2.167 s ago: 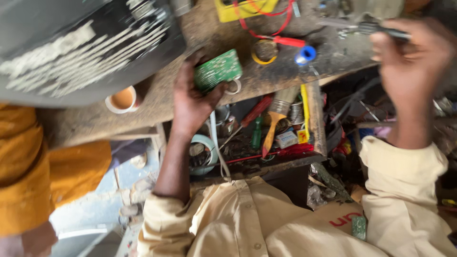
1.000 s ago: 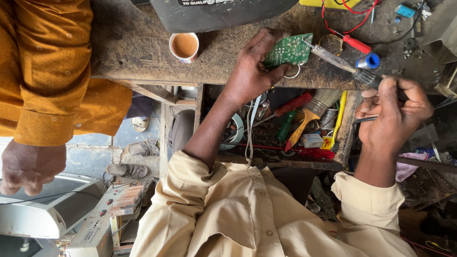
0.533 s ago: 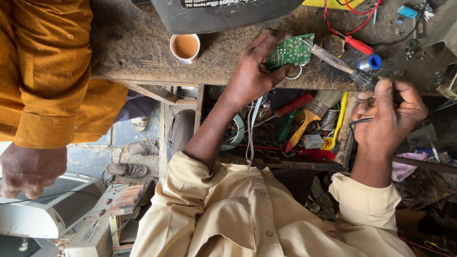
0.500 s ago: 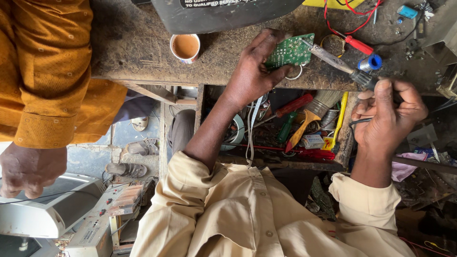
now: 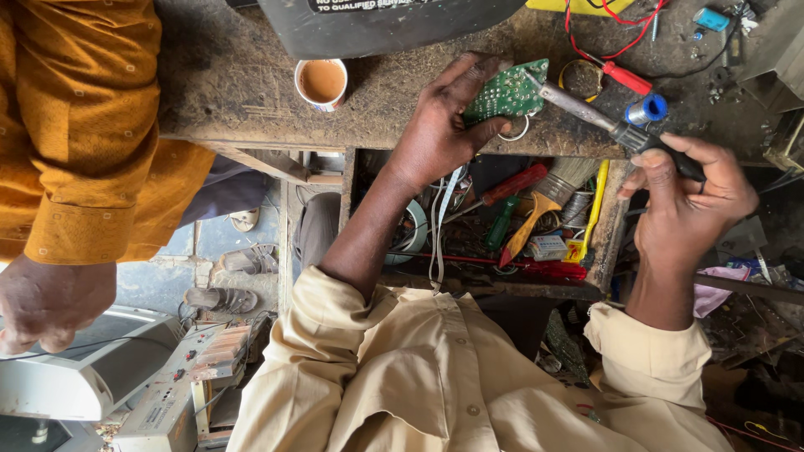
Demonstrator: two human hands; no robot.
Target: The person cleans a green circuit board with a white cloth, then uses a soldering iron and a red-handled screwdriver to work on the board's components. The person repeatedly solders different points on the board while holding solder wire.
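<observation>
My left hand [image 5: 440, 125] grips a small green circuit board [image 5: 512, 89] against the worn wooden bench top [image 5: 234, 92]. My right hand [image 5: 687, 197] is closed around the black handle of a soldering iron [image 5: 579, 105]. Its metal shaft slants up to the left, and the tip touches the board's right edge. A blue spool [image 5: 650, 109] and a red-handled probe [image 5: 625, 79] lie just above the iron.
A cup of brown drink [image 5: 322, 82] stands left of my left hand. A dark device casing [image 5: 385, 21] lies at the bench's far side. Below the bench an open drawer [image 5: 536, 222] holds screwdrivers and a brush. Another person in an orange shirt [image 5: 79, 134] stands left, above a white device [image 5: 84, 377].
My right hand has risen from beside the drawer and taken the soldering iron's handle, bringing its tip to the board. My left hand stays on the board.
</observation>
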